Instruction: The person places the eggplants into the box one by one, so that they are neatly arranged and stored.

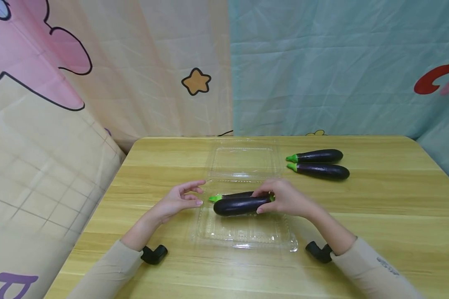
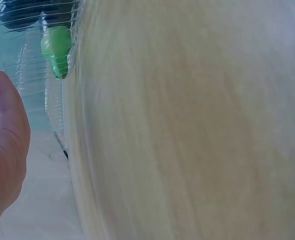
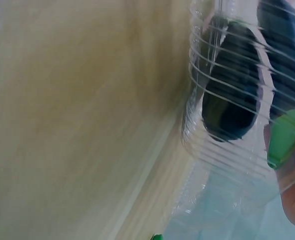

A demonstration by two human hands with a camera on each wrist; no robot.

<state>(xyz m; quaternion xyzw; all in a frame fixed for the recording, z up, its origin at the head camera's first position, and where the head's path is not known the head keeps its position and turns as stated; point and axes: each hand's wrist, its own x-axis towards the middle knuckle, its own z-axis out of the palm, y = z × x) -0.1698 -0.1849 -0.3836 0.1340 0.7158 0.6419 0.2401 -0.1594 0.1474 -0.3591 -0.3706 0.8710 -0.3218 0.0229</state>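
Observation:
My right hand (image 1: 284, 198) grips a dark purple eggplant (image 1: 233, 207) near its green stem end, thumb in front and fingers over the top. This eggplant lies sideways in the base of a clear plastic clamshell box (image 1: 243, 236), its round end to the left. Just behind it in the box is a second eggplant (image 1: 230, 195), partly covered, with its green stem (image 2: 57, 47) to the left. The right wrist view shows the held one's green stem (image 3: 286, 137) through the ribbed box wall. My left hand (image 1: 177, 202) holds nothing, fingers loosely bent, by the box's left edge.
The box's lid (image 1: 245, 162) lies folded back, away from me. Two more eggplants, a far one (image 1: 320, 156) and a nearer one (image 1: 323, 171), lie side by side at the back right of the wooden table (image 1: 381, 232). Printed curtains (image 1: 303, 74) hang behind.

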